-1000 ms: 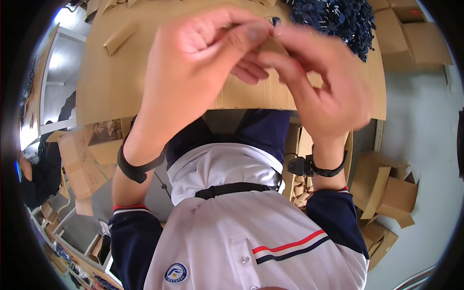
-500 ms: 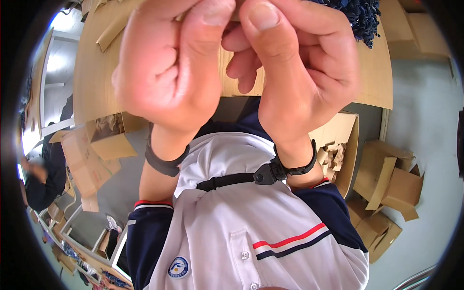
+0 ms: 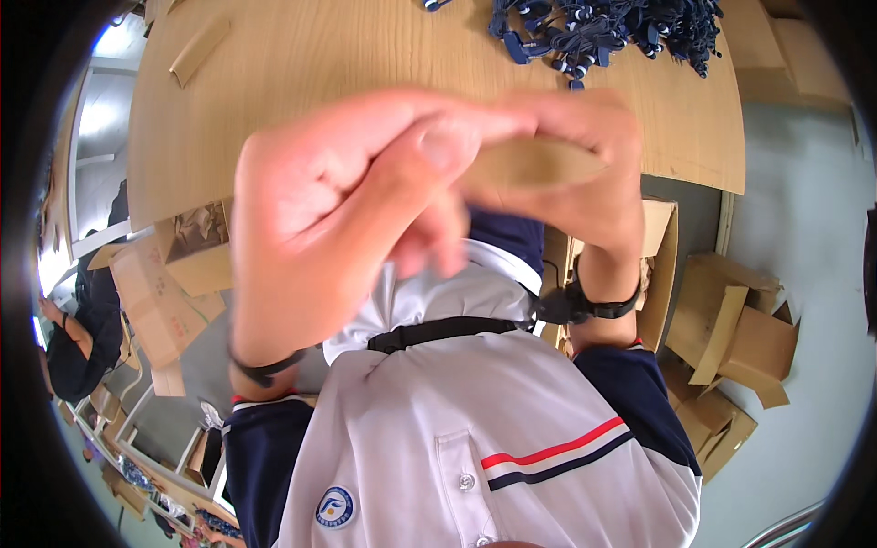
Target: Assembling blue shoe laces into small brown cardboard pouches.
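Observation:
My left hand (image 3: 320,210) is raised over the near table edge, its fingers curled and its thumb pressed against the index finger. Close beside it, my right hand (image 3: 585,196) is bent inward, fingers curled and blurred by motion. The two hands meet at the fingertips. Between them shows a blurred tan oval patch (image 3: 539,163), framed by the right hand's fingers; what it is I cannot make out. Anything pinched in the fingertips is too small or hidden to name.
A pile of dark blue corded pieces with white bits (image 3: 612,32) lies at the far right of the wooden table (image 3: 301,55). A cardboard strip (image 3: 199,53) rests far left. Open cardboard boxes (image 3: 731,320) stand on both sides. At far left sits another person (image 3: 82,347).
Both hands have come down toward my body, uncovering the dark blue pile. My right hand has turned inward, and the tan patch now shows between the hands.

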A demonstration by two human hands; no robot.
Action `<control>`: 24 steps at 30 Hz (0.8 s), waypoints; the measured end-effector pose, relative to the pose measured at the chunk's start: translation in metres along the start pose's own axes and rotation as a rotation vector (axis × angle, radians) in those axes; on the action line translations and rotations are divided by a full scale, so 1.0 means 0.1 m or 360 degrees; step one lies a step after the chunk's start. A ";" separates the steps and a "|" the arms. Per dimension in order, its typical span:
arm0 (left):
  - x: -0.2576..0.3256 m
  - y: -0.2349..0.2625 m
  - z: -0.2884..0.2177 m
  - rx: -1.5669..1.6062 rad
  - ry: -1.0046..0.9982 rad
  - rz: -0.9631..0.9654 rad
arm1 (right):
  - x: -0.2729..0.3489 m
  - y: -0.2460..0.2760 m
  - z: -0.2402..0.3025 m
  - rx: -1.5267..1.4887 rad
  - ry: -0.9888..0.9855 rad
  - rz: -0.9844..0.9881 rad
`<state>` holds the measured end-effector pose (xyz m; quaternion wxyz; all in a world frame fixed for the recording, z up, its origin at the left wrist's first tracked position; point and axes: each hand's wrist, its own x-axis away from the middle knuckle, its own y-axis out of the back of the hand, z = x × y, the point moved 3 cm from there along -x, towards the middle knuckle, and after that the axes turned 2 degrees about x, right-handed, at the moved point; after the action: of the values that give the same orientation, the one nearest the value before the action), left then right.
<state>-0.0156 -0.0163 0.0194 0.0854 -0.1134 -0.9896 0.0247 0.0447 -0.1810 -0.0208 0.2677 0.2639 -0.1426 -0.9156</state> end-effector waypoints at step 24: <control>-0.26 -0.23 0.34 -0.1066 -0.1751 0.0232 | 0.36 -0.17 0.01 -0.1686 -0.0228 0.0205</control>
<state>-0.0021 -0.0456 -0.0163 -0.4759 -0.1716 -0.8327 -0.2251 0.0111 -0.1871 -0.0410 0.4095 0.0203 0.3051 -0.8595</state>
